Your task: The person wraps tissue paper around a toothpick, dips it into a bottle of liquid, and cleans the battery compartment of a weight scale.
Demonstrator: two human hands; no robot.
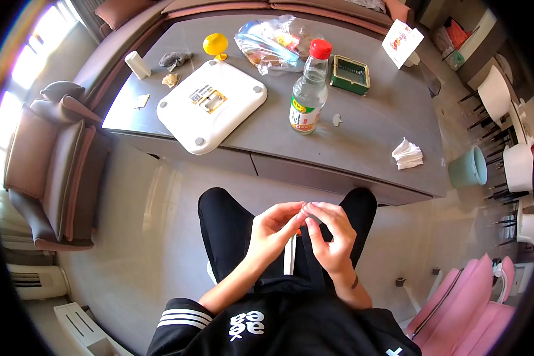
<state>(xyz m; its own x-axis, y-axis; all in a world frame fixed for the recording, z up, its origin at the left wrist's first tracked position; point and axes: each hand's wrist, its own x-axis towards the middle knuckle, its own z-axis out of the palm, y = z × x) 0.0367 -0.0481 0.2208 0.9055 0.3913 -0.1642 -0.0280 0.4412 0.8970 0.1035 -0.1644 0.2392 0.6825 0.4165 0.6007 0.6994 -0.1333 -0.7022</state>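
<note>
Above my lap, my left hand (272,232) and my right hand (333,238) meet at the fingertips. Both are closed in a pinch around something small and whitish, mostly hidden by the fingers, whose kind I cannot make out. A white drawstring (289,256) hangs just below them over my black trousers (222,216). On the grey table in front lies a white scale (234,89), underside up, with round grey feet and an open battery compartment. A clear bottle (310,92) with a red cap and a green-yellow label stands upright to its right.
The grey table (362,139) also bears a yellow round object (215,44), a plastic bag (279,44), a green box (350,75), a white card (402,43) and folded tissue (407,154). A teal bucket (467,166) stands right, an armchair (53,172) left.
</note>
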